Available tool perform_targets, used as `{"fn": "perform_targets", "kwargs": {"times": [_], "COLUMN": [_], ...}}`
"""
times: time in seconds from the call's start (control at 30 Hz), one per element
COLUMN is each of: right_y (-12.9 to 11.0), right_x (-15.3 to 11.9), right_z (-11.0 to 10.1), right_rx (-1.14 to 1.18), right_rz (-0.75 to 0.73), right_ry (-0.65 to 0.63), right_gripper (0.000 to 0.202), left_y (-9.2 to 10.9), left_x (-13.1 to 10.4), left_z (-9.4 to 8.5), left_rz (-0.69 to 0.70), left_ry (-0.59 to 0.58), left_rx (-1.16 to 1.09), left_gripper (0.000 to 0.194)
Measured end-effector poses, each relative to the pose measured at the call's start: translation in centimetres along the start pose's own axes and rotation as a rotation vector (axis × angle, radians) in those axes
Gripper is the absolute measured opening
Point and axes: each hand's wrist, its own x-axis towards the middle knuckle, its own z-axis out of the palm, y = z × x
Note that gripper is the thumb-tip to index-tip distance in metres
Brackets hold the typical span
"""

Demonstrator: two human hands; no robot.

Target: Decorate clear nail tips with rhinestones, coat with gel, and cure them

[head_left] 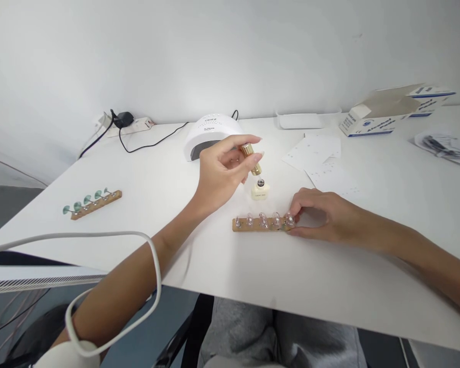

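Observation:
My left hand (223,168) pinches the gold cap (252,158) of a nail polish bottle. The cap is tilted, with its brush stem at the neck of the small cream bottle (259,192) standing on the table. Whether the brush tip is inside the neck is too small to tell. In front of the bottle lies a wooden strip (255,225) bearing a row of several clear pinkish nail tips (263,220). Fingers and thumb of my right hand (322,214) are closed on the right end of this strip, by the last nail tip.
A white nail lamp (210,130) stands behind my left hand. Another wooden strip (96,205) with green nail tips lies at left. Printed sheets (314,153), a clear tray (302,120) and an opened box (379,115) are at the back right. A white cable (99,235) loops over my left arm.

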Motion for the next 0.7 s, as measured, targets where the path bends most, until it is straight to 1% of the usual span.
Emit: {"fn": "perform_targets", "kwargs": {"times": [0.2,0.33,0.4,0.53,0.63,0.7], "right_y": [0.0,0.2,0.4,0.4,0.4,0.4], "right_x": [-0.2,-0.5,-0.6,-0.6,-0.6,-0.6], "right_z": [-0.4,-0.9,-1.1,-1.2,-0.9,-0.7], "right_rx": [0.004,-0.020,-0.016,0.008,0.030,0.037], "right_rz": [0.026,0.087,0.100,0.081,0.069,0.057], "right_ry": [-0.017,-0.051,-0.057,-0.055,-0.041,-0.020], "right_gripper": [0.018,0.020,0.021,0.018,0.018,0.018], "left_y": [0.1,0.1,0.1,0.4,0.8,0.8], "left_x": [0.6,0.9,0.9,1.0,0.7,0.1], "left_z": [-0.3,-0.6,-0.8,-0.9,-0.6,-0.6], "left_rz": [-0.008,-0.015,-0.053,-0.148,-0.170,-0.166], "left_ry": [0.063,0.092,0.068,-0.026,-0.085,-0.101], "left_rx": [-0.044,-0.077,-0.101,-0.165,-0.205,-0.215], "left_gripper": [0.014,0.011,0.011,0.011,0.012,0.013]}}
